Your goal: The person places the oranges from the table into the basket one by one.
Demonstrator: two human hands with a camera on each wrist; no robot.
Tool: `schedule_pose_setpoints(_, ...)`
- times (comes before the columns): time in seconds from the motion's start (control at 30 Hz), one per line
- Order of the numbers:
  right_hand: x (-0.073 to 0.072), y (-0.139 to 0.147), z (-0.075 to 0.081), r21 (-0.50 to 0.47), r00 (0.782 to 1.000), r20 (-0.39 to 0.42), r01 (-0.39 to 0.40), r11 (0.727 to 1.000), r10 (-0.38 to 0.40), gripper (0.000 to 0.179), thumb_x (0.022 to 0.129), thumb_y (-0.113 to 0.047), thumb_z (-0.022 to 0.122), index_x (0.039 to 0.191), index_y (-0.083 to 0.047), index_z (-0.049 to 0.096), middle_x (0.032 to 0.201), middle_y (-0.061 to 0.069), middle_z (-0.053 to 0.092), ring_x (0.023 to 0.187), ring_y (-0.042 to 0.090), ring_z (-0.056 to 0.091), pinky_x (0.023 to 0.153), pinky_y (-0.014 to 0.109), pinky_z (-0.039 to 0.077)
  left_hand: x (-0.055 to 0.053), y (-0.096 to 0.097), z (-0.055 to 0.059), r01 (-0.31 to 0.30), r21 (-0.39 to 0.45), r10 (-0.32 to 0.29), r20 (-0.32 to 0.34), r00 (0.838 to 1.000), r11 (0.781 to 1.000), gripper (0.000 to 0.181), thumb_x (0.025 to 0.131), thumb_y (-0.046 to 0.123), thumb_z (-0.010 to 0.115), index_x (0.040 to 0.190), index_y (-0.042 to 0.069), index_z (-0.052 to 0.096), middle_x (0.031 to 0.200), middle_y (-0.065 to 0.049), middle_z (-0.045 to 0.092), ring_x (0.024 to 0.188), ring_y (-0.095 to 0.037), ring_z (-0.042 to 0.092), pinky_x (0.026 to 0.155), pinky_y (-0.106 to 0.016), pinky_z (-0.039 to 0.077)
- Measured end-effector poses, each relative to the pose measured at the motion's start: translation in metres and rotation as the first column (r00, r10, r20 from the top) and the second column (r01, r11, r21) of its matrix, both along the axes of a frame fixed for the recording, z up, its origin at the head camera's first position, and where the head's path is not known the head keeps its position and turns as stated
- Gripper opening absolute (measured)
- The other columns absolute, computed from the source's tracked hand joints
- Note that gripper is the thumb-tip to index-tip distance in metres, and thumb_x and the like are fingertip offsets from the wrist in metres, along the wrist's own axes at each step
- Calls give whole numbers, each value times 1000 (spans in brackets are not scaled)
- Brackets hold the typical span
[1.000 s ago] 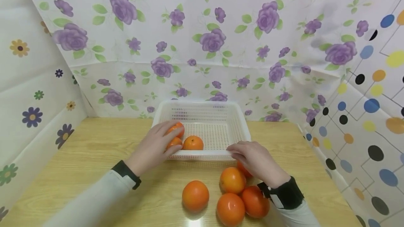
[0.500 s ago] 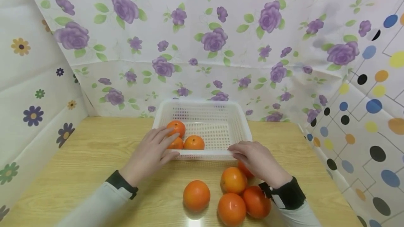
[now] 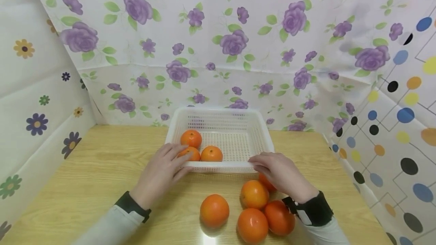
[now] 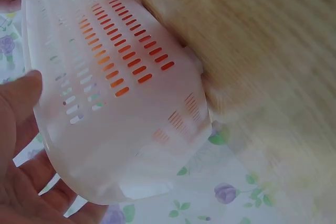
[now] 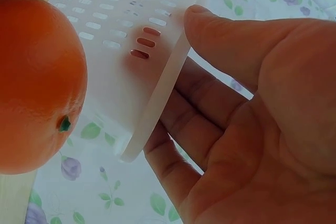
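A white perforated plastic basket [image 3: 226, 165] stands on the table with three oranges [image 3: 212, 154] in its left part. At its front-left corner is my left hand [image 3: 160, 171], fingers extended over the rim and overlapping the nearest-left orange [image 3: 193, 155]. The left wrist view has the left thumb [image 4: 29, 90] at the rim, with nothing between thumb and fingers but the basket edge. My right hand [image 3: 282, 171] grips the front-right rim, its thumb [image 5: 215, 32] outside and its fingers on the inner side.
Several more oranges lie in front of the basket: a single orange [image 3: 214, 211] in the middle and a cluster [image 3: 253, 225] below the right hand. Floral cloth [image 3: 235, 48] hangs behind the wooden table [image 3: 102, 162], and patterned cloths flank it on both sides.
My left hand has drawn back from the oranges at the left of the basket toward its front-left rim, uncovering the rear orange. The right hand keeps its grip on the rim.
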State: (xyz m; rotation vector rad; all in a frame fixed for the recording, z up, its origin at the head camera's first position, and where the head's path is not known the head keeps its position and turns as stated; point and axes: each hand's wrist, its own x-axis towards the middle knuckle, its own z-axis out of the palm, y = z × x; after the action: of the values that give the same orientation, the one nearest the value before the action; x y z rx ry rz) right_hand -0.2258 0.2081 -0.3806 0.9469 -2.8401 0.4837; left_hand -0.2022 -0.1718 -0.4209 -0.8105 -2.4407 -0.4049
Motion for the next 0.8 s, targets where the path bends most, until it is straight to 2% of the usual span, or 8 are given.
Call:
schedule_pose_setpoints(0.13,-1,1,-1,-1,1000,8,10,1000,-10,25,102,-10,80,128,-12,81,118,1,80,106,27,75,99,52,62,2,0,-2,19,41,-19,2,1000,999,34,94,20,92,126,14,83,134,-10,75,128,-34,63,114,-54,51)
schedule_pose_setpoints(0.3,-2,1,-1,9,1000,26,14,1000,-14,26,103,-12,80,129,-13,81,118,1,80,105,27,74,99,52,62,5,0,-3,12,77,-13,8,1000,997,33,92,14,92,124,13,83,114,-2,80,108,-25,71,106,-50,57)
schedule_pose_setpoints(0.47,-2,-1,5,24,1000,16,-7,1000,6,24,104,-11,78,128,-12,80,120,3,80,105,29,74,99,53,62,9,0,4,1,75,-2,23,1000,997,33,90,11,93,121,12,84,106,0,82,97,-23,73,98,-47,60)
schedule_pose_setpoints(0.63,-5,-2,9,45,999,46,-2,999,0,24,105,-11,77,129,-11,80,122,4,80,108,28,74,101,53,61,12,5,19,-36,9,36,57,998,999,28,88,13,95,113,15,84,94,2,79,84,-19,71,78,-40,62)
schedule_pose_setpoints(0.8,-6,0,9,55,997,78,-4,998,0,23,105,-10,77,129,-10,79,122,4,80,108,27,74,102,52,61,13,13,28,-59,-69,63,57,996,996,22,86,13,95,102,15,81,83,3,73,73,-17,68,69,-36,59)
